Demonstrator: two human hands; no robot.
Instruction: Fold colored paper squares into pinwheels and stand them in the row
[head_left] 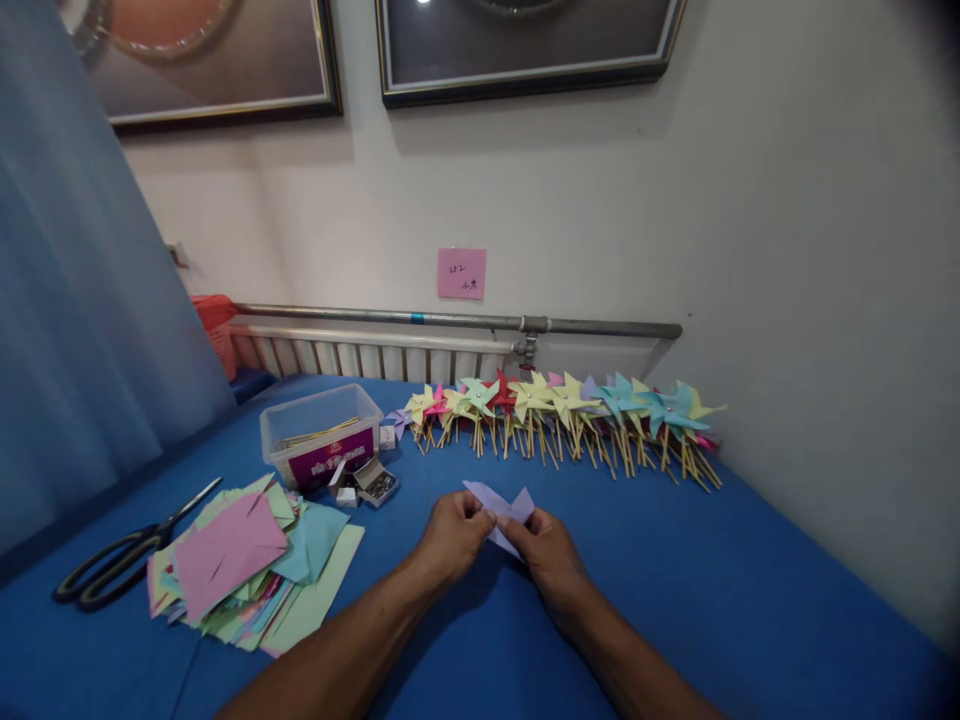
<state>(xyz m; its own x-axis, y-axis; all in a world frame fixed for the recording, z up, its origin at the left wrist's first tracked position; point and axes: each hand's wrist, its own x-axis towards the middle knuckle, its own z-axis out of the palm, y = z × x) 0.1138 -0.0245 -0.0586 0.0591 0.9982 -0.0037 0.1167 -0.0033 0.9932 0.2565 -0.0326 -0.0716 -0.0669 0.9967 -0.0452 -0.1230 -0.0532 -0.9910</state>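
My forearms come in from the bottom edge, and my left hand and right hand meet over the blue table. Both pinch one piece of lilac paper, fingers closed narrowly on its folded middle, its points sticking up above my thumbs. The paper is held just above the table, near its middle. Left of the paper lies a loose stack of coloured paper squares, and beyond that stack, black-handled scissors. Behind the paper, along the wall, runs a row of finished pinwheels on sticks. Behind and left of the paper stands a clear plastic box, small pin boxes just beside it.
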